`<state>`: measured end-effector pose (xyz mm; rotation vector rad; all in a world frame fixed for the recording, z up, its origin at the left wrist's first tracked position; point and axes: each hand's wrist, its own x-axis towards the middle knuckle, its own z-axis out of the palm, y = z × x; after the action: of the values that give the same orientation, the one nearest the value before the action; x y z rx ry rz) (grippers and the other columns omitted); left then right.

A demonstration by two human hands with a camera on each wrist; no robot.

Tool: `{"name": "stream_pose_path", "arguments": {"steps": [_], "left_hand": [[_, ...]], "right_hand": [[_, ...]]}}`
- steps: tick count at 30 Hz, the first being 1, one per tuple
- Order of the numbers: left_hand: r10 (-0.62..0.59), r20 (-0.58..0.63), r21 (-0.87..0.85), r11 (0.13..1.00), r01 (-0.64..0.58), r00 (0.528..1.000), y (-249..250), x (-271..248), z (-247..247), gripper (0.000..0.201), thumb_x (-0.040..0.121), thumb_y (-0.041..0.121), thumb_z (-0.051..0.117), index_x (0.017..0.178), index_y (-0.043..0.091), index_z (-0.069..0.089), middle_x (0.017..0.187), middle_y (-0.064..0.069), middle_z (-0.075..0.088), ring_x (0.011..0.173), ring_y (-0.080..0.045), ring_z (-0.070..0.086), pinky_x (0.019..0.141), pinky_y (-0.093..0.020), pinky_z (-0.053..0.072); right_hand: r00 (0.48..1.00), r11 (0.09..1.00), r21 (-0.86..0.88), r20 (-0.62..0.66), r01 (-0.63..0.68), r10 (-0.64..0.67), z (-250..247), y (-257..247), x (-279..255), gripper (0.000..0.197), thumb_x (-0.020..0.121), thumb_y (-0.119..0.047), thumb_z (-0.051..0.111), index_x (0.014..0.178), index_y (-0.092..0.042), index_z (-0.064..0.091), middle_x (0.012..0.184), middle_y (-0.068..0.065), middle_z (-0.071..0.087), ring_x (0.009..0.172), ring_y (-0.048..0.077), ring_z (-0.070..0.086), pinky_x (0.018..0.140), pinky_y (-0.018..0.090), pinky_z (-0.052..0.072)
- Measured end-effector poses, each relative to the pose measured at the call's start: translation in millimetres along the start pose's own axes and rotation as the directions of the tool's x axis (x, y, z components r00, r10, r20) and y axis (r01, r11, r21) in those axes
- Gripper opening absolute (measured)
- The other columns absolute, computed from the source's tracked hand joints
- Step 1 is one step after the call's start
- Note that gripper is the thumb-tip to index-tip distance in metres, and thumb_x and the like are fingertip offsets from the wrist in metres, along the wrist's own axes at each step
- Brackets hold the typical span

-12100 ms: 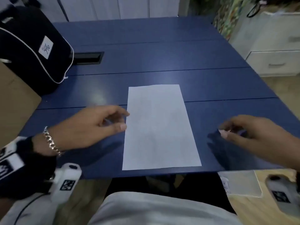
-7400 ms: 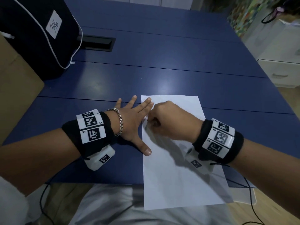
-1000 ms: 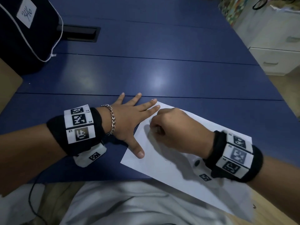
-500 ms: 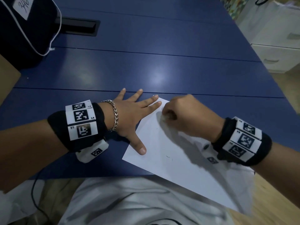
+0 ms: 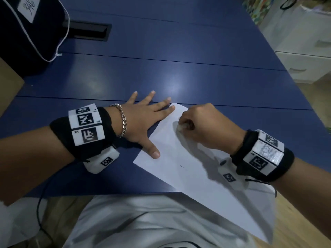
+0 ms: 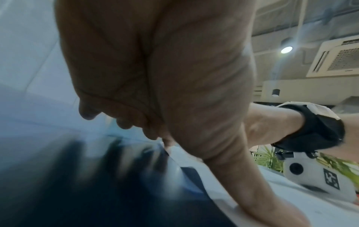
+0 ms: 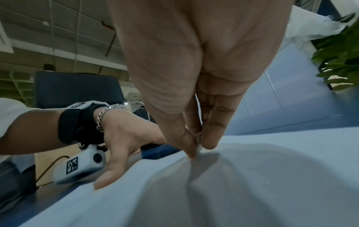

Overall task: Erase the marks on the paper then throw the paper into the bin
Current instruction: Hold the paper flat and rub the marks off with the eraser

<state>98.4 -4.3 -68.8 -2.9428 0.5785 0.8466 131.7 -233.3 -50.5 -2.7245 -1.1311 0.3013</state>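
A white sheet of paper (image 5: 180, 158) lies skewed on the blue table (image 5: 161, 72), its near end hanging over the front edge. My left hand (image 5: 143, 120) lies flat with fingers spread, thumb and fingertips pressing the paper's left edge (image 7: 120, 181). My right hand (image 5: 202, 126) is curled into a fist over the paper's far corner, pinching a small white eraser (image 7: 198, 147) whose tip touches the sheet. A faint short mark (image 5: 181, 166) shows on the paper nearer to me. No bin is in view.
A black bag (image 5: 26, 33) with a white label sits at the table's far left corner. A dark cable slot (image 5: 87, 30) lies beside it. White drawers (image 5: 304, 56) stand to the right of the table. A cable hangs from my left wrist.
The paper has turned from straight to skewed since the early frames. Over the last second my right hand, with the eraser, has moved back and forth near the far corner; the left hand stays pressed.
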Motion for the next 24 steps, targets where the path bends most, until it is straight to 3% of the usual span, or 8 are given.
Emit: {"name": "stream_pose_path", "arguments": {"steps": [3, 6, 8, 10, 14, 17, 20, 24], "left_hand": [[0.075, -0.005, -0.034, 0.997, -0.075, 0.997, -0.9, -6.3, -0.3, 0.130, 0.073, 0.089, 0.064, 0.166, 0.037, -0.011, 0.172, 0.018, -0.022, 0.160, -0.029, -0.020, 0.123, -0.073, 0.002], [0.061, 0.030, -0.075, 0.995, -0.059, 0.998, 5.7, -12.9, 11.0, 0.145, 0.063, 0.095, 0.067, 0.163, 0.039, -0.021, 0.167, 0.025, -0.031, 0.157, -0.026, -0.029, 0.121, -0.075, -0.005], [0.046, 0.033, -0.070, 0.997, -0.044, 0.998, 8.2, -13.3, 14.9, 0.151, 0.057, 0.098, 0.066, 0.161, 0.040, -0.026, 0.165, 0.027, -0.034, 0.155, -0.027, -0.033, 0.120, -0.077, -0.007], [0.038, 0.038, -0.068, 0.997, -0.035, 0.999, 8.7, -12.2, 14.0, 0.154, 0.054, 0.100, 0.066, 0.159, 0.042, -0.029, 0.164, 0.028, -0.036, 0.154, -0.029, -0.034, 0.120, -0.076, -0.008], [0.028, 0.051, -0.058, 0.998, -0.025, 0.998, 7.9, -10.0, 12.6, 0.157, 0.049, 0.102, 0.066, 0.159, 0.043, -0.030, 0.162, 0.029, -0.039, 0.154, -0.031, -0.035, 0.120, -0.076, -0.009], [0.017, 0.054, -0.051, 0.999, -0.014, 0.998, 8.4, -10.3, 12.4, 0.158, 0.048, 0.102, 0.066, 0.158, 0.042, -0.031, 0.162, 0.029, -0.039, 0.154, -0.031, -0.034, 0.120, -0.076, -0.007], [0.013, 0.062, -0.049, 0.999, -0.010, 0.998, 9.4, -10.9, 11.7, 0.159, 0.049, 0.101, 0.068, 0.158, 0.041, -0.031, 0.161, 0.029, -0.040, 0.154, -0.030, -0.034, 0.121, -0.075, -0.006], [0.012, 0.064, -0.058, 0.998, -0.009, 0.998, 9.6, -9.8, 11.1, 0.159, 0.048, 0.101, 0.067, 0.158, 0.043, -0.031, 0.161, 0.030, -0.039, 0.154, -0.030, -0.034, 0.121, -0.074, -0.009]], "right_hand": [[0.999, 0.998, 0.023, -0.021, -0.050, 0.050, -2.0, 5.8, 3.6, 0.017, 0.088, -0.019, 0.064, 0.072, -0.019, 0.060, 0.069, 0.000, 0.058, 0.066, 0.023, 0.054, 0.060, 0.037, 0.045], [1.000, 0.999, -0.033, -0.012, -0.021, 0.021, -3.5, 4.6, 5.2, 0.017, 0.087, -0.018, 0.062, 0.071, -0.019, 0.057, 0.071, -0.001, 0.055, 0.064, 0.020, 0.050, 0.057, 0.034, 0.040], [1.000, 0.997, -0.071, 0.006, 0.015, -0.015, -5.5, 0.9, 5.9, 0.008, 0.086, -0.019, 0.063, 0.084, -0.016, 0.069, 0.079, 0.001, 0.062, 0.070, 0.022, 0.056, 0.063, 0.039, 0.049], [0.997, 0.997, -0.037, 0.030, 0.074, -0.073, -8.3, -3.2, 7.4, 0.014, 0.086, -0.019, 0.066, 0.096, -0.016, 0.075, 0.084, 0.001, 0.066, 0.074, 0.022, 0.059, 0.069, 0.040, 0.052], [0.987, 0.987, -0.038, 0.041, 0.157, -0.156, -8.0, -13.6, 7.3, 0.008, 0.086, -0.017, 0.063, 0.086, -0.015, 0.071, 0.077, -0.003, 0.060, 0.072, 0.022, 0.058, 0.067, 0.037, 0.048], [0.950, 0.964, 0.011, 0.164, 0.267, -0.265, -3.1, -22.6, -5.3, 0.007, 0.081, -0.021, 0.063, 0.078, -0.018, 0.069, 0.074, -0.005, 0.063, 0.068, 0.020, 0.058, 0.068, 0.035, 0.049], [0.900, 0.948, 0.101, 0.296, 0.303, -0.320, -7.7, -21.3, -4.5, 0.011, 0.081, -0.024, 0.069, 0.089, -0.021, 0.077, 0.080, -0.007, 0.070, 0.069, 0.012, 0.062, 0.070, 0.025, 0.050], [0.979, 0.980, 0.052, 0.069, 0.190, -0.194, -13.0, -4.0, 15.3, 0.011, 0.084, -0.020, 0.072, 0.092, -0.023, 0.079, 0.075, -0.011, 0.067, 0.062, 0.003, 0.055, 0.062, 0.008, 0.039]]}}
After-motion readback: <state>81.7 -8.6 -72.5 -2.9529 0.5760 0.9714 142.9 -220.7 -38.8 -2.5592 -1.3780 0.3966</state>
